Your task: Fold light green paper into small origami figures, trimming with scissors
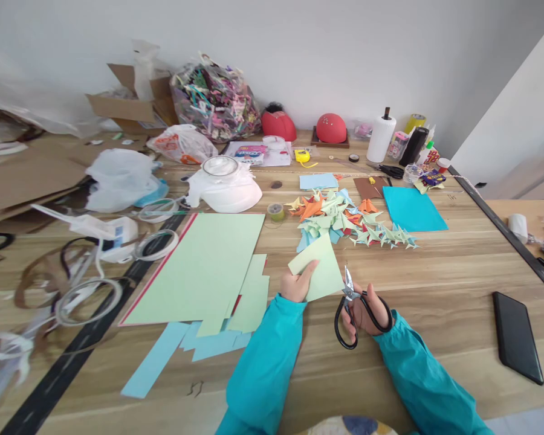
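My left hand [295, 285] grips a pale green sheet of paper [326, 270] by its left side, thumb on top. In my right hand [367, 314] is a pair of scissors [352, 291] with black handles, fingers through the loops. The scissors' blades point up, close to the paper's right edge; I cannot tell whether they touch it. Just beyond the sheet lies a heap of folded paper cranes [335, 214] in green, orange, blue and red. Left of my hands, large green sheets [199, 266] rest over a red one, with blue paper strips [156, 359] below.
A turquoise square sheet [414, 208] lies to the far right of the cranes. A black phone [518, 337] is at the right. Tape rolls [88, 302] and a glue gun [95, 228] crowd the left. Red domed pincushions [331, 128] stand by the wall.
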